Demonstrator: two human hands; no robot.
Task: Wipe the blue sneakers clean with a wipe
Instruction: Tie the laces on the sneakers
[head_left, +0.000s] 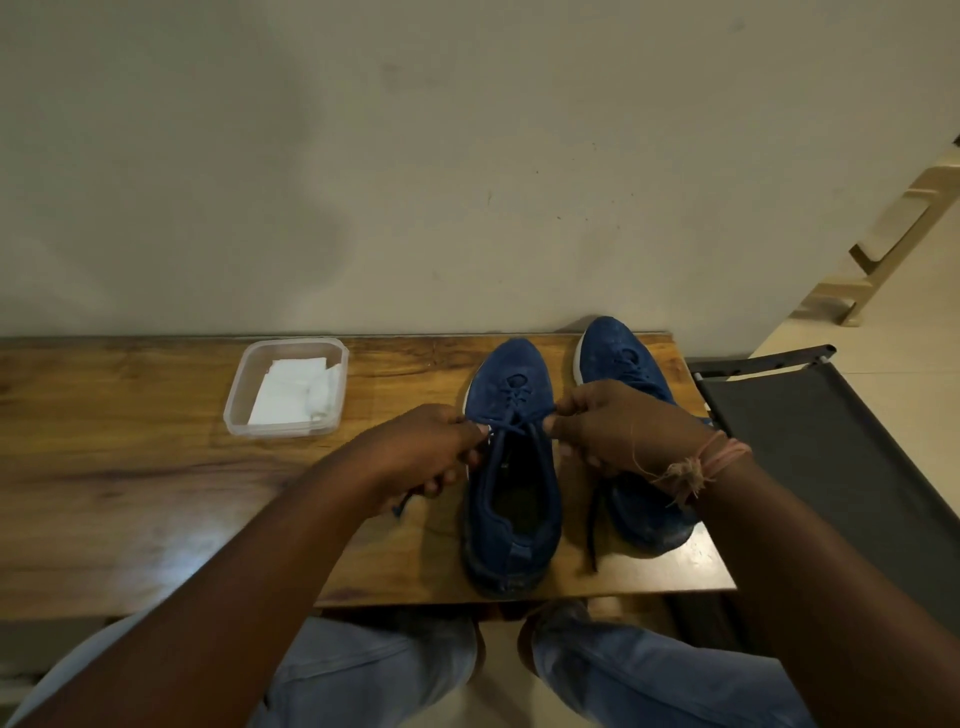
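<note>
My left hand (431, 447) and right hand (608, 426) each pinch a dark lace of the left blue suede sneaker (511, 467), whose toe points far, toward the wall, heel near me.

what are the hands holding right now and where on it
Both hands hold the laces of the left blue sneaker: the left hand pinches one lace end, the right hand the other, pulled apart above the tongue.

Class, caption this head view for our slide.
Both hands pull the near sneaker's laces; wipes wait in a tub.
</note>
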